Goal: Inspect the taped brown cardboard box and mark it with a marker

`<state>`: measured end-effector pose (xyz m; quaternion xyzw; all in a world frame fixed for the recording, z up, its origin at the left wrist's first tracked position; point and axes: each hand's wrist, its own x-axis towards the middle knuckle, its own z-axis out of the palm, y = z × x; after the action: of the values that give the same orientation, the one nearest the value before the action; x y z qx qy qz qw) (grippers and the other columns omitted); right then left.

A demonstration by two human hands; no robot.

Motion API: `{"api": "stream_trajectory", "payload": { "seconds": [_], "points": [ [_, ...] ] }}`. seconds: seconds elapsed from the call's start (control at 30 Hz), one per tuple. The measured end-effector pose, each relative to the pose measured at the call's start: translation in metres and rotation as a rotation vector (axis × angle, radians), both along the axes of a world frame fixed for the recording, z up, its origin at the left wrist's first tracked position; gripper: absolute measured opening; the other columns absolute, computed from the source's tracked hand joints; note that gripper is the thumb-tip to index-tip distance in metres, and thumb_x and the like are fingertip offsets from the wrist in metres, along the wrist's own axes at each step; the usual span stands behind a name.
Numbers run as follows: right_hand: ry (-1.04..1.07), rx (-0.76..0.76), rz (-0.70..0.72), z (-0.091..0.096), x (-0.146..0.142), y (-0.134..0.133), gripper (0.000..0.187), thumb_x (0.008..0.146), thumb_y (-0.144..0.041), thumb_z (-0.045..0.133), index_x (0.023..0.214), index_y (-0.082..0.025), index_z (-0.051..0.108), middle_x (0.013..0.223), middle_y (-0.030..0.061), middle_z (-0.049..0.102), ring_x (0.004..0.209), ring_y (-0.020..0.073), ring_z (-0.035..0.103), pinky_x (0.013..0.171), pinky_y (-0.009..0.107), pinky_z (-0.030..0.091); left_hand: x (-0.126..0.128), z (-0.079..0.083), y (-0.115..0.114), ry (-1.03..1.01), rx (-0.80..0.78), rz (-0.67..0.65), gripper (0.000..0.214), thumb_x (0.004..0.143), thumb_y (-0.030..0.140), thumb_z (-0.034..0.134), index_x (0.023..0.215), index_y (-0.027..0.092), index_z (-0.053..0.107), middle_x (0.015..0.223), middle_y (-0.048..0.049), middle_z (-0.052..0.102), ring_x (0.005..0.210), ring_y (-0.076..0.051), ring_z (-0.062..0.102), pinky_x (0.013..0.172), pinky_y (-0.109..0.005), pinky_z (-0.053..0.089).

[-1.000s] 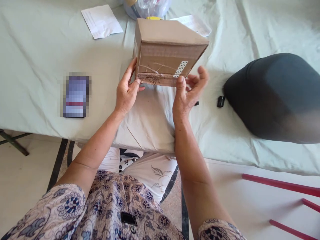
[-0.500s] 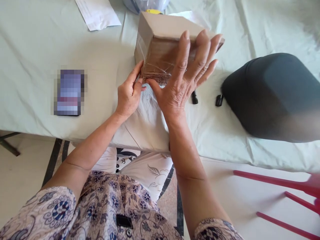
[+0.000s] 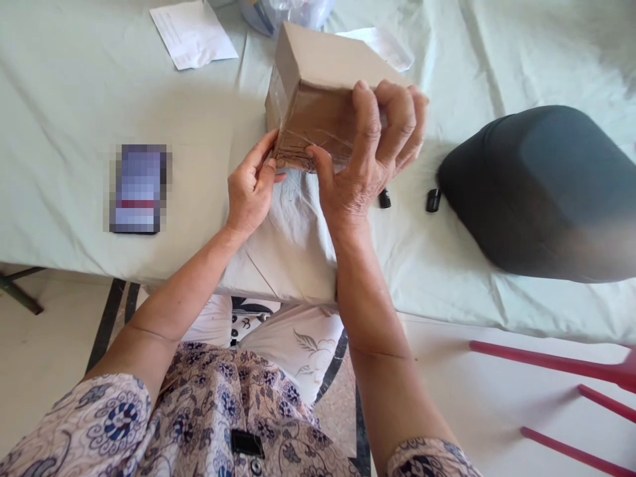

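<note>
Seen from above, a worktop (image 3: 64, 165) covered in pale green cloth spans the view. At far left on it lies a phone (image 3: 138, 189), its screen blurred into coloured blocks. Beyond the phone and a little to its right is a sheet of white paper (image 3: 195, 36), one edge crumpled.

Next comes the left hand (image 3: 251, 195), its thumb and fingers pinching the lower left corner of a brown cardboard box (image 3: 332, 56). The box is at the centre, tilted, with its creased, shiny front facing the person; whether its underside rests on the cloth cannot be told. Behind it stands a bluish see-through container (image 3: 293, 14), cut off by the top edge, and to the right a second white paper (image 3: 387, 50), partly hidden.

The right hand (image 3: 356, 175) is over the box's front, fingers bent and spread toward its upper right edge, thumb against the lower front. Just beside that wrist is a small black object (image 3: 384, 198), partly covered. Farther right, a short black piece (image 3: 433, 200) lies near a large, rounded dark object (image 3: 541, 192). Red legs (image 3: 546, 359) show below the worktop at lower right.
</note>
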<state>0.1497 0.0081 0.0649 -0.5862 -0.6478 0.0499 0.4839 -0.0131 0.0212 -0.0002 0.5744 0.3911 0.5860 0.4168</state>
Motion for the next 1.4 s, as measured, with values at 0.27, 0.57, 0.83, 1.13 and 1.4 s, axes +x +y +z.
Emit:
{"api": "stream_trajectory", "payload": {
  "seconds": [0.27,0.57,0.83,1.13,1.4],
  "points": [
    [-0.11,0.035,-0.046,0.0,-0.016,-0.008,0.089,0.076,-0.062,0.079,0.149,-0.024,0.045,0.164,0.0185,0.034,0.163,0.0364,0.003,0.13,0.061,0.008,0.002,-0.01,0.006,-0.037,0.002,-0.008,0.046,0.097,0.058,0.056,0.135,0.033,0.061,0.137,-0.004,0.069,0.139,-0.031,0.059,0.116,-0.053,0.052],
    [-0.113,0.113,-0.109,-0.001,-0.011,-0.005,0.077,0.08,-0.057,0.078,0.144,-0.025,0.051,0.159,0.0184,0.045,0.162,0.0354,0.014,0.129,0.06,0.019,0.004,-0.007,0.007,-0.047,-0.014,-0.027,0.043,0.097,0.051,0.061,0.136,0.032,0.06,0.139,-0.0046,0.068,0.144,-0.033,0.053,0.118,-0.057,0.048],
    [-0.021,-0.051,0.036,0.009,-0.018,-0.012,0.089,0.077,-0.06,0.077,0.153,-0.037,0.036,0.173,0.0071,0.017,0.163,0.0362,-0.017,0.128,0.071,0.017,0.002,-0.007,0.008,-0.036,-0.003,0.006,0.052,0.094,0.067,0.055,0.127,0.028,0.065,0.133,-0.0058,0.072,0.134,-0.031,0.063,0.113,-0.054,0.055],
    [-0.134,0.068,-0.106,-0.005,-0.019,-0.005,0.08,0.083,-0.071,0.064,0.15,-0.036,0.039,0.168,0.0092,0.026,0.164,0.0389,0.0,0.13,0.066,0.013,0.006,-0.008,0.004,-0.074,-0.034,-0.001,0.038,0.096,0.059,0.058,0.113,0.026,0.068,0.138,-0.005,0.069,0.126,-0.028,0.069,0.107,-0.05,0.06],
    [-0.195,0.127,-0.189,-0.022,-0.007,0.008,0.085,0.077,-0.078,0.063,0.14,-0.023,0.047,0.153,0.0186,0.039,0.156,0.0413,0.022,0.123,0.065,0.023,0.007,0.001,-0.003,-0.02,-0.052,0.04,0.034,0.098,0.056,0.057,0.104,0.024,0.069,0.138,-0.0058,0.07,0.115,-0.023,0.074,0.097,-0.04,0.065]
  ]
}}
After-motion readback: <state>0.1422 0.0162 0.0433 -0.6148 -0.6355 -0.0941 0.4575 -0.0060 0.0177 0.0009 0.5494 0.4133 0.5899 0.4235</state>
